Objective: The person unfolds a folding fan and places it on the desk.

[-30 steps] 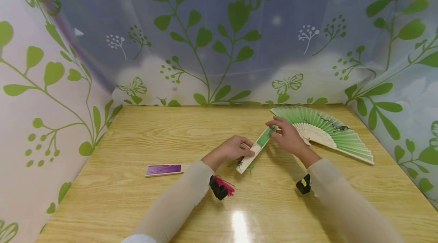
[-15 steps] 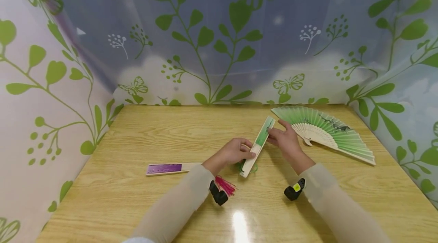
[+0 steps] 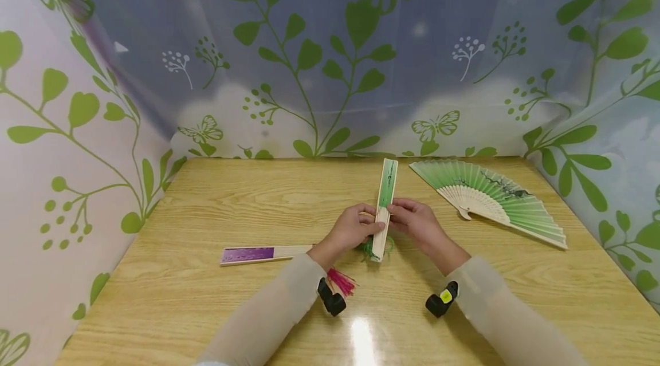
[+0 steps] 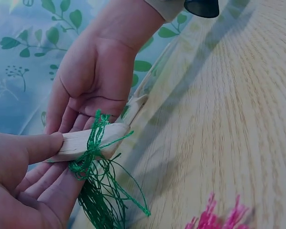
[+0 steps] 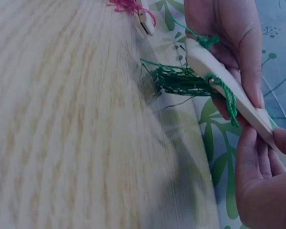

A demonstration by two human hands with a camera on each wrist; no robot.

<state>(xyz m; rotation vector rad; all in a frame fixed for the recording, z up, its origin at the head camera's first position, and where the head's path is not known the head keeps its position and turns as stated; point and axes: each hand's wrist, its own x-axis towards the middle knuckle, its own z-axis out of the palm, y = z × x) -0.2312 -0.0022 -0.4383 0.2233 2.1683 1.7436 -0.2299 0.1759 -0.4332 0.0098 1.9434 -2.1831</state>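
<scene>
A folded hand fan (image 3: 389, 185) with green cloth and pale ribs is held nearly upright over the middle of the table. My left hand (image 3: 352, 227) grips its ribs from the left, thumb across the front. From the right, my right hand (image 3: 421, 228) pinches the fan around its middle with thumb and fingers. A green tassel (image 4: 102, 198) hangs from the rivet end, its loops visible in both wrist views. Behind my left wrist lies a folded purple fan (image 3: 248, 254) with a pink tassel (image 3: 341, 282).
A spread green fan (image 3: 521, 200) with a dark branch pattern lies at the back right of the wooden table (image 3: 170, 309). Patterned cloth walls (image 3: 330, 68) with leaves and butterflies stand at the back and both sides.
The folded green fan has turned from slanting right to nearly upright. My right hand has slid from its upper end down to its middle; my left hand keeps its grip.
</scene>
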